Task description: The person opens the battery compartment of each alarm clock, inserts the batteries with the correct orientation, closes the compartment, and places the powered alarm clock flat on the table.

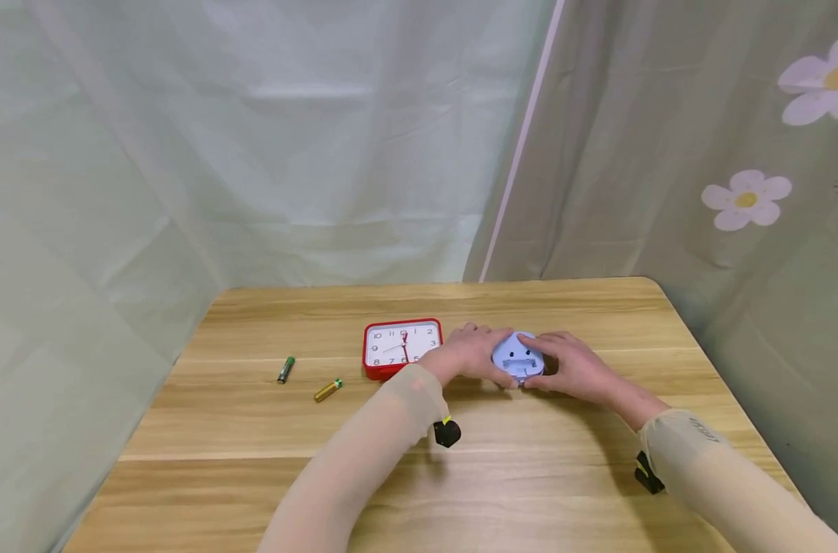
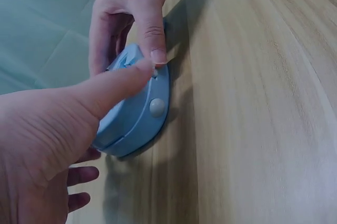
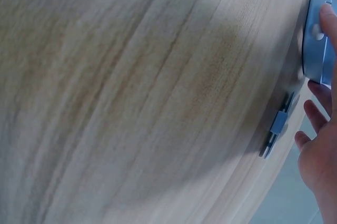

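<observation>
Device (image 1: 509, 349): pale blue, recessed compartment (image 1: 520, 366) uncovered.
Fingers: left hand (image 1: 470, 353) and right hand (image 1: 576, 370) grip its sides.
Batteries (image 1: 286, 370): two, on table (image 1: 522, 476), outside it.

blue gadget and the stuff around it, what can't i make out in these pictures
Blue gadget: underside hidden by its own body in every view; right wrist view's right edge crops it.
Red clock: lower right corner hidden by the left hand, head view.
Green battery and gold battery: any lettering too small, head view.
</observation>
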Available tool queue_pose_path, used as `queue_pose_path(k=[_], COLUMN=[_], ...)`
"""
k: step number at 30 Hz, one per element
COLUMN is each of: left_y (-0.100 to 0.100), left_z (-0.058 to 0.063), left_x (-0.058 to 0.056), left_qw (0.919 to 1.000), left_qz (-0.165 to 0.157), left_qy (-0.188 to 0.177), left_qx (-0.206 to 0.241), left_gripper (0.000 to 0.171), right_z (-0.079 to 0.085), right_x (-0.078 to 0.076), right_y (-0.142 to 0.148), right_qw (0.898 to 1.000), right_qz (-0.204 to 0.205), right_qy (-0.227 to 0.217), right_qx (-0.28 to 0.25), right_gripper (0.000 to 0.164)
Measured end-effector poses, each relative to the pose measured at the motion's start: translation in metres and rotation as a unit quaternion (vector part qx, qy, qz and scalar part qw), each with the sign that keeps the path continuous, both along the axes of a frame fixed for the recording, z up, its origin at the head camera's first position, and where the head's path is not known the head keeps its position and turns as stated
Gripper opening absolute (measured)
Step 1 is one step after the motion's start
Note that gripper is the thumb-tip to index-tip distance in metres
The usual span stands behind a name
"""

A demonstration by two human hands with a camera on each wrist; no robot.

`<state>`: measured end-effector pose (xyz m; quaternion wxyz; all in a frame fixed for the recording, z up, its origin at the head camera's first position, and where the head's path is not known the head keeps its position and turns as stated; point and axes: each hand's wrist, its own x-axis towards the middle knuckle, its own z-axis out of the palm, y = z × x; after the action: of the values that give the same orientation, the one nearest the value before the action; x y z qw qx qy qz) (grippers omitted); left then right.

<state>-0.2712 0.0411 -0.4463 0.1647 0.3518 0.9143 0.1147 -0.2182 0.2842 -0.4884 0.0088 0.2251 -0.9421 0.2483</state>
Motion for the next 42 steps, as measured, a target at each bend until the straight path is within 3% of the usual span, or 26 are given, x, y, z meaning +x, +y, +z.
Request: queue_pose_path(k=[6,15,22,30,34,42], left_y=[-0.009,-0.027,-0.044,-0.082,-0.106,-0.154], left_z=[0.003,0.022,0.032,0.042,0.042,0.045], left_x=[-0.004,-0.012,-0.012,-0.002,0.001,0.012], left_qw=[0.9997,0.9966,0.9889,0.9824,0.9794,0.9781], left_qz=[-0.012,-0.011,-0.006,0.016,0.024,0.063], left_qy=[0.005,0.074,0.133,0.169,0.185,0.181], left_qx=[0.020,0.035,0.066,0.078,0.078,0.083], left_gripper=[0.102,0.083,0.069,0.063,0.061,0.059], right_z=[-0.001,-0.001,-0.002,-0.001,-0.002,-0.003], right_x=[-0.002,-0.005,-0.006,-0.008,-0.008,-0.009], right_y=[0.000,0.002,0.001,-0.004,-0.003,-0.001], right_qw=[1.000,1.000,1.000,1.000,1.000,1.000], right_qz=[-0.006,-0.010,-0.015,-0.016,-0.016,-0.014], right_qy=[-0.003,-0.005,-0.011,-0.019,-0.020,-0.016], right_qx=[0.012,0.021,0.015,0.013,0.014,0.014], right_gripper=[0.085,0.086,0.086,0.085,0.086,0.085])
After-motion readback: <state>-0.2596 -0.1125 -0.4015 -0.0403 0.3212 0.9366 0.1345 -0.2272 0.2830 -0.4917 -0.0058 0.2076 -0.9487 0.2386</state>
